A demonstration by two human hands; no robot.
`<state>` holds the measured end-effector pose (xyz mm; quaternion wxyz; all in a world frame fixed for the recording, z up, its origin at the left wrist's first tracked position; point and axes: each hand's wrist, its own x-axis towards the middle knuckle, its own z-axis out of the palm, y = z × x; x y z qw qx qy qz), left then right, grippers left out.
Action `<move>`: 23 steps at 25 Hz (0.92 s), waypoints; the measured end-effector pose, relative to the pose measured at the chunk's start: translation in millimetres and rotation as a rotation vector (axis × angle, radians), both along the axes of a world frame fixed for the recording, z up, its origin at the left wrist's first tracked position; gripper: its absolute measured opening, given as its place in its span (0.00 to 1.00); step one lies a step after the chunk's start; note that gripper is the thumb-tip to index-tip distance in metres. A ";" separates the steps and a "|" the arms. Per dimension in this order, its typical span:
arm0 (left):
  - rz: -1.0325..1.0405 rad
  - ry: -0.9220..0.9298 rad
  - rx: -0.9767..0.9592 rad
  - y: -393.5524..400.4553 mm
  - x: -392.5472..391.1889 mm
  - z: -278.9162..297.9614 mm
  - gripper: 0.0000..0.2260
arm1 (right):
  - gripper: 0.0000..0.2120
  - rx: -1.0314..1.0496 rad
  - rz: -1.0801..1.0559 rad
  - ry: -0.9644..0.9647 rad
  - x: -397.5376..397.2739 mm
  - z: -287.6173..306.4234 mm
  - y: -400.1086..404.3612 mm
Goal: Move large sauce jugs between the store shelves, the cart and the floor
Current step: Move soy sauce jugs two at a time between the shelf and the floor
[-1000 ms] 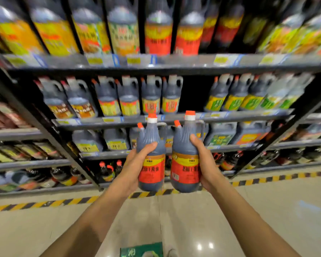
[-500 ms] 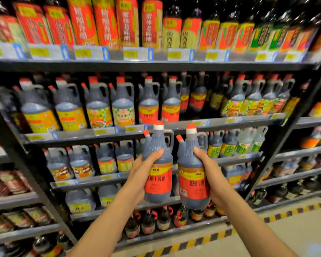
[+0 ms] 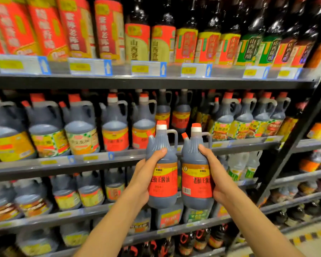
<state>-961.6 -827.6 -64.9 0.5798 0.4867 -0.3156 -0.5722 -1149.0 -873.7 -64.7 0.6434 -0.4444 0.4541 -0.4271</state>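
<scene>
Since a second ago the two dark plastic sauce jugs with red labels, one clamped in the left hand, one in the right hand, have risen toward the grey middle shelf, suggesting restocking there.

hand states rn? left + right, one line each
Left hand: closed around the left sauce jug, held upright by its body.
Right hand: closed around the right sauce jug, also upright.
</scene>
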 end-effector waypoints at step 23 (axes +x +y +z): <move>0.163 -0.036 -0.085 -177.6 -33.0 55.6 0.24 | 0.26 -0.132 0.211 0.010 -23.5 61.8 -213.5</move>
